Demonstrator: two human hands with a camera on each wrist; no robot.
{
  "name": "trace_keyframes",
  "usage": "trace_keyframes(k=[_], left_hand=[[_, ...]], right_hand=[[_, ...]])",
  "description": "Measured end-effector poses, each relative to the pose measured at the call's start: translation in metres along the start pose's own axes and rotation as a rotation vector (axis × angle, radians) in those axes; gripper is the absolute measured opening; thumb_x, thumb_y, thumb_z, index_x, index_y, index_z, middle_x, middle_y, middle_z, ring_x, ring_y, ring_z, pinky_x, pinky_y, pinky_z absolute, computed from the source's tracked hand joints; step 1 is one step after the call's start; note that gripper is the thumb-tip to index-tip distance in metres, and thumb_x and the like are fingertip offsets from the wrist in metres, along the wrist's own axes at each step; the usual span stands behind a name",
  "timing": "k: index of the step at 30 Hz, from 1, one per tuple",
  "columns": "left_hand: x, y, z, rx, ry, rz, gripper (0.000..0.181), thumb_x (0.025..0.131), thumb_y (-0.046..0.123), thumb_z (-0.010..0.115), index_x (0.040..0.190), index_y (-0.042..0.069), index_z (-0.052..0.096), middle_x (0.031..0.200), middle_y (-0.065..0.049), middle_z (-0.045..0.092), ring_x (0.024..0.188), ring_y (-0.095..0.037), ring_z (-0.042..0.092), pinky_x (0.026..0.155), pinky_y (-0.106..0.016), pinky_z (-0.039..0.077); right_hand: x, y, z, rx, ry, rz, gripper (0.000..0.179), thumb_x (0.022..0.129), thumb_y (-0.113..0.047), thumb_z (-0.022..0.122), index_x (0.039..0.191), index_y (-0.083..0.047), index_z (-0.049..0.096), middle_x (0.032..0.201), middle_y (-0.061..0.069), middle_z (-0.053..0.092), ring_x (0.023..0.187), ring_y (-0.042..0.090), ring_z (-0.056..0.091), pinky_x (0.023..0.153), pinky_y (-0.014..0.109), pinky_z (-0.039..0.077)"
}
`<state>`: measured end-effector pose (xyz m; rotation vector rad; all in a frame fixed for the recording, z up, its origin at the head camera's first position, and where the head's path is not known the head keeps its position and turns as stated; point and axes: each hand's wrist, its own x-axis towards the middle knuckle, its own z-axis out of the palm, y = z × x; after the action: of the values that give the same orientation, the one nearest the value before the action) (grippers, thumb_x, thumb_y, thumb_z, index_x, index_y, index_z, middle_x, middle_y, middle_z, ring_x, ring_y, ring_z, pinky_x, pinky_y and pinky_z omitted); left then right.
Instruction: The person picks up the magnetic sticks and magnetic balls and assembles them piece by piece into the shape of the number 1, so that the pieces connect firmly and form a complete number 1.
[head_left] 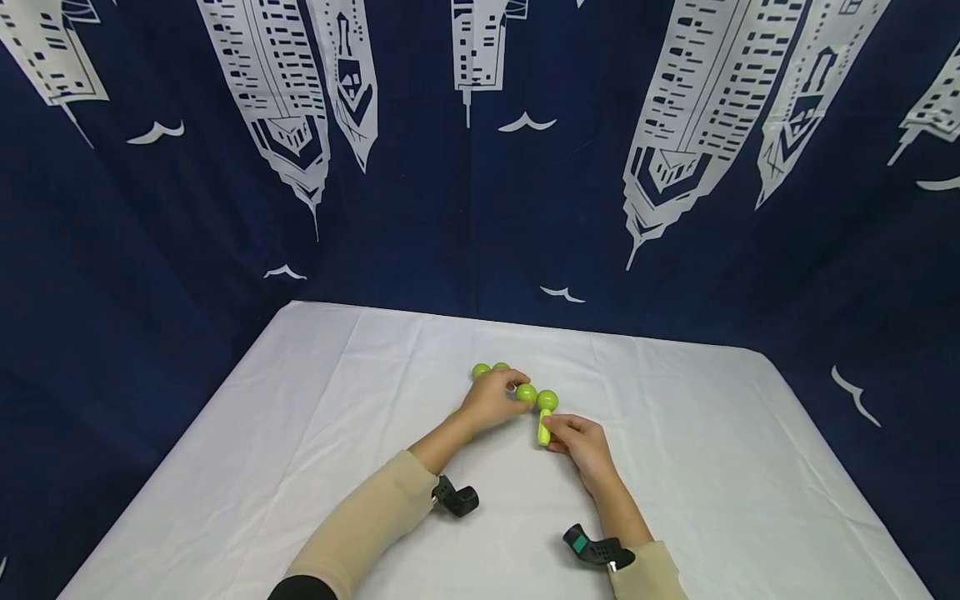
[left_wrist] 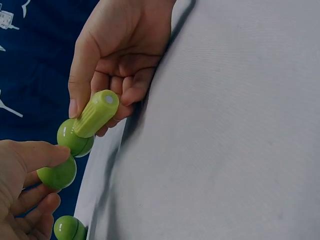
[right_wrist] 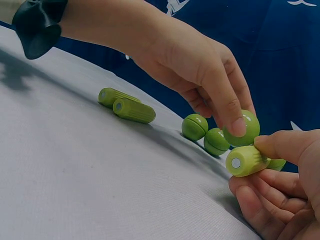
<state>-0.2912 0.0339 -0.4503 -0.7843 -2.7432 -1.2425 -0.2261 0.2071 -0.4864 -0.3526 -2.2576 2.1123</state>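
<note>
My left hand pinches a glossy green ball between thumb and fingers. With thumb and fingers my right hand grips a short ridged yellow-green rod, which has a pale round spot on its end face. A second green ball sits at the rod's far end. The two balls lie side by side in the left wrist view, seemingly in contact. In the right wrist view, the ball in my left hand partly overlaps the rod, and the ball at the rod's end is mostly hidden.
Two more green balls lie on the white-covered table beyond my left hand. Two ridged rods lie together on the cloth, largely behind my left forearm in the head view. A dark blue patterned curtain hangs behind the table.
</note>
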Motion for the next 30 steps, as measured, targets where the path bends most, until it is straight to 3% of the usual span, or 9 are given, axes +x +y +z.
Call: trace_keyframes(k=[5, 15, 22, 30], left_hand=[[-0.006, -0.003, 0.001, -0.016, -0.001, 0.02, 0.038, 0.08, 0.016, 0.08, 0.114, 0.004, 0.069, 0.105, -0.004, 0.068, 0.098, -0.019, 0.062, 0.083, -0.029, 0.049], [-0.027, -0.003, 0.007, 0.084, -0.002, 0.078, 0.038, 0.078, 0.017, 0.082, 0.112, 0.007, 0.07, 0.104, -0.003, 0.066, 0.088, -0.012, 0.059, 0.076, -0.024, 0.048], [-0.034, -0.001, 0.009, 0.143, 0.006, 0.116, 0.037, 0.079, 0.02, 0.081, 0.113, 0.008, 0.07, 0.102, -0.001, 0.066, 0.085, -0.01, 0.059, 0.075, -0.021, 0.048], [-0.043, -0.002, 0.01, 0.155, 0.004, 0.149, 0.036, 0.08, 0.021, 0.081, 0.111, 0.008, 0.07, 0.1, 0.0, 0.066, 0.084, -0.009, 0.06, 0.075, -0.022, 0.048]], right_hand=[[0.0, -0.001, 0.0, 0.002, -0.002, -0.004, 0.034, 0.09, -0.013, 0.069, 0.109, 0.015, 0.063, 0.083, 0.005, 0.066, 0.068, 0.01, 0.061, 0.063, 0.021, 0.054], [-0.001, 0.001, 0.0, 0.004, -0.008, 0.005, 0.033, 0.091, -0.012, 0.067, 0.109, 0.016, 0.063, 0.085, 0.005, 0.067, 0.069, 0.01, 0.062, 0.064, 0.02, 0.054], [-0.001, 0.0, -0.001, 0.023, -0.012, -0.001, 0.033, 0.091, -0.011, 0.067, 0.109, 0.016, 0.063, 0.084, 0.005, 0.067, 0.067, 0.009, 0.062, 0.064, 0.02, 0.054], [-0.001, 0.0, -0.001, 0.035, -0.011, 0.0, 0.033, 0.091, -0.011, 0.068, 0.108, 0.016, 0.063, 0.082, 0.004, 0.066, 0.066, 0.009, 0.061, 0.063, 0.02, 0.054]])
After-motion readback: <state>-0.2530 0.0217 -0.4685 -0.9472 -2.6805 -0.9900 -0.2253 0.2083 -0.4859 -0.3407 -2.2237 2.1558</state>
